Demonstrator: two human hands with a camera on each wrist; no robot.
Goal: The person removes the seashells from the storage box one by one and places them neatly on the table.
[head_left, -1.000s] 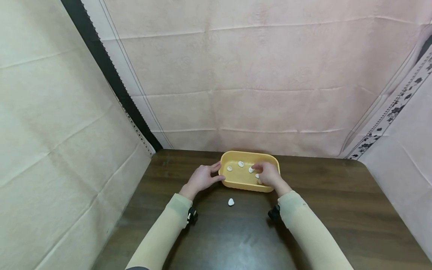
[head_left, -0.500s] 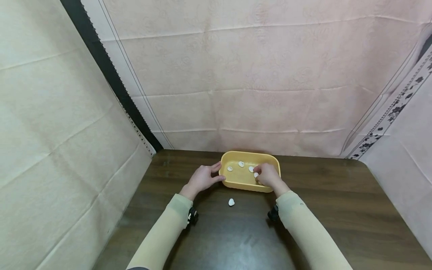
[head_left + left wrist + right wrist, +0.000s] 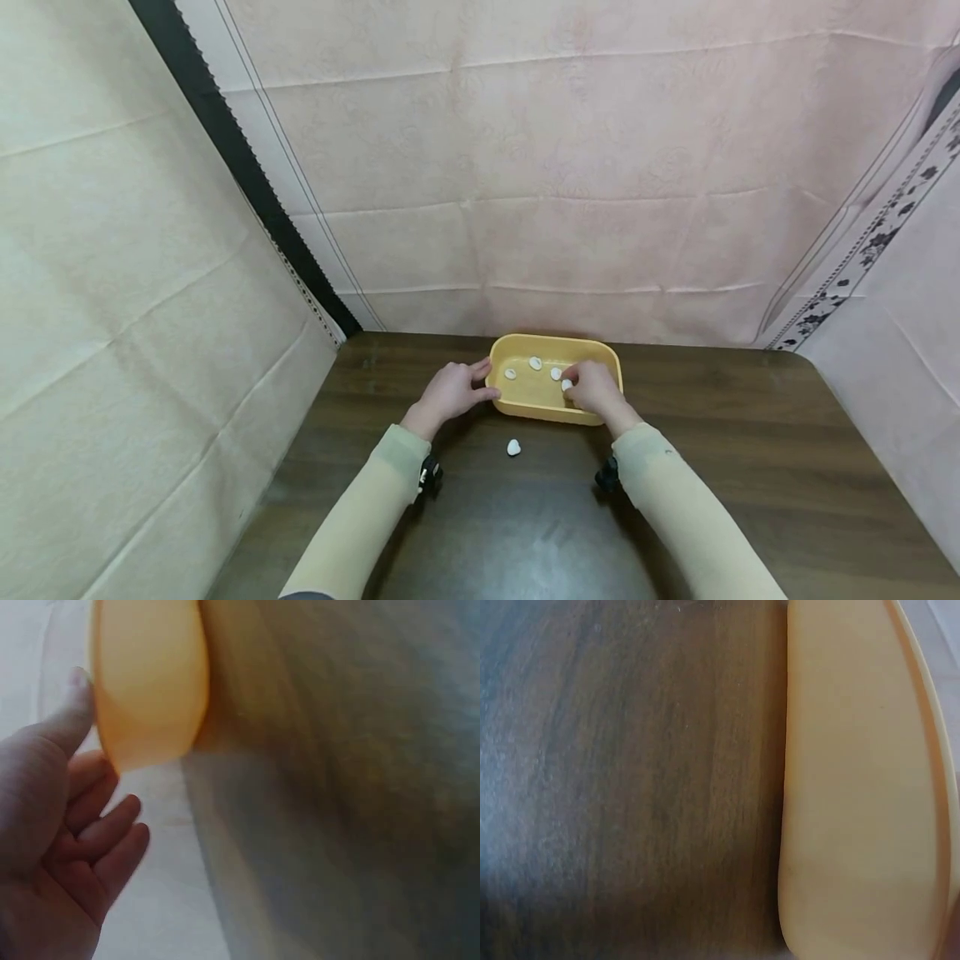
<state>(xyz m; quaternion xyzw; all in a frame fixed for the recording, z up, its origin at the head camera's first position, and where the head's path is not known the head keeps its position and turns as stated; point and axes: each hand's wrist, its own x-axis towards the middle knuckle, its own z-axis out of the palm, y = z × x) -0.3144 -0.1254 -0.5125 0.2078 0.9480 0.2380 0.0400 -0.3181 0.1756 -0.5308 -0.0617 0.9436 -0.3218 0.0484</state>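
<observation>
A shallow yellow tray (image 3: pixel 536 392) stands at the back of the table in the head view. My left hand (image 3: pixel 452 392) holds its left end, thumb over the rim near the front corner and fingers at the end wall. In the left wrist view, that hand's thumb (image 3: pixel 71 712) lies along the rim; its other fingers curl loosely. My right hand (image 3: pixel 596 387) reaches over the tray's right part and pinches a small white rounded piece (image 3: pixel 566 385) at its fingertips. Nearby in the tray lie white pieces (image 3: pixel 556 373), (image 3: pixel 536 363) and a paler piece (image 3: pixel 510 374).
One more white piece, roughly triangular (image 3: pixel 513 447), lies on the dark wooden table (image 3: pixel 735 467) in front of the tray. Pale cloth (image 3: pixel 570 192) hangs behind the table and at both sides. The right wrist view shows the tray's outer wall (image 3: pixel 862 787) beside the wood.
My right fingertips have shifted slightly left and away from me, and the white piece at them has moved the same way. The left hand stays at the tray's end.
</observation>
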